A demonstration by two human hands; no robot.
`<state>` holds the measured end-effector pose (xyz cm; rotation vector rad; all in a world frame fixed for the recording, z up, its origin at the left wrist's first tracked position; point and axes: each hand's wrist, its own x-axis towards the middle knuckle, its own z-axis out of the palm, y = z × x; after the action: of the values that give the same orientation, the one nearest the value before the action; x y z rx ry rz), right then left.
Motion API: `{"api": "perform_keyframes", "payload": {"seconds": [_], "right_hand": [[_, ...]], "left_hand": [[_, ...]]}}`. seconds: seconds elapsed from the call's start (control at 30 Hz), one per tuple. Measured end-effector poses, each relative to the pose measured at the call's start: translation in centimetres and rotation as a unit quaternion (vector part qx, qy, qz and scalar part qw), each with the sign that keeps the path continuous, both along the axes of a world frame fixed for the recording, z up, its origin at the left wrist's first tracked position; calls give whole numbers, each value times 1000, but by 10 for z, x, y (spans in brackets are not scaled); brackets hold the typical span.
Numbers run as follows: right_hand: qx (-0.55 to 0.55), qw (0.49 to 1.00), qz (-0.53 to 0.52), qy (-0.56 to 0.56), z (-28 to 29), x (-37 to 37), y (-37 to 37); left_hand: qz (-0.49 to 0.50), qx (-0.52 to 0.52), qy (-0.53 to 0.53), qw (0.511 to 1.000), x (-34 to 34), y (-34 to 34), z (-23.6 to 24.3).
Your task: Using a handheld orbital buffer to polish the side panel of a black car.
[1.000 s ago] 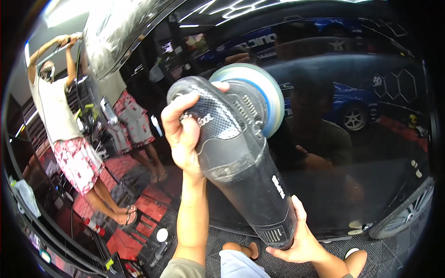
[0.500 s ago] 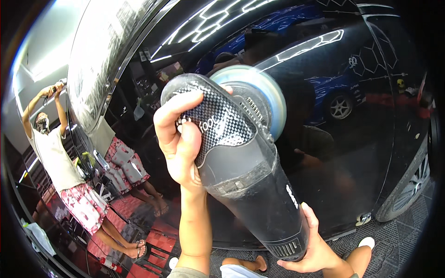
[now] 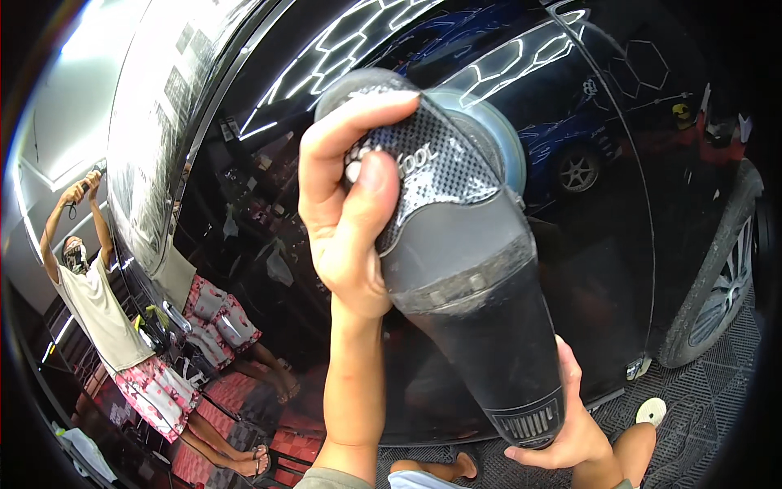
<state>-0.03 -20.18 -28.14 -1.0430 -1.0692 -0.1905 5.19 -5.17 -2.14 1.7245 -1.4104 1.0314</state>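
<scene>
Both of my hands hold a black car polisher (image 3: 464, 253) slanting across the middle of the view. My left hand (image 3: 338, 204) is closed around its front head, index finger and thumb over the checkered top cover. At the vented rear end, the fingers of my right hand (image 3: 578, 436) wrap the body from the right and below. The round bluish pad (image 3: 511, 143) shows partly behind the head, against the glossy black car door (image 3: 599, 285); the head hides the rest of it. Whether the pad is spinning I cannot tell.
To the right are a door seam and a car wheel (image 3: 721, 289) above dark grid flooring (image 3: 709, 399). Another person (image 3: 106, 314) stands at the left, arms raised with a device. Ceiling lights and a blue car reflect in the paint. Bare legs show at the lower edge.
The polisher, held in both hands, has moved right along the door, closer to the seam, and its head sits higher in view. The view has shifted slightly. Both grips look the same.
</scene>
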Motion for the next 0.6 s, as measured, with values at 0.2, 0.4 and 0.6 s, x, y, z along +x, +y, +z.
{"api": "perform_keyframes", "payload": {"seconds": [0.2, 0.4, 0.6], "right_hand": [[30, 999, -19, 31, -19, 12, -18], [67, 979, -7, 193, -20, 10, -34], [102, 956, -21, 275, -22, 12, -58]], "left_hand": [[-30, 41, -7, 999, 13, -46, 3], [-121, 73, 13, 990, 34, -86, 9], [-184, 111, 24, 976, 59, -123, 19]]}}
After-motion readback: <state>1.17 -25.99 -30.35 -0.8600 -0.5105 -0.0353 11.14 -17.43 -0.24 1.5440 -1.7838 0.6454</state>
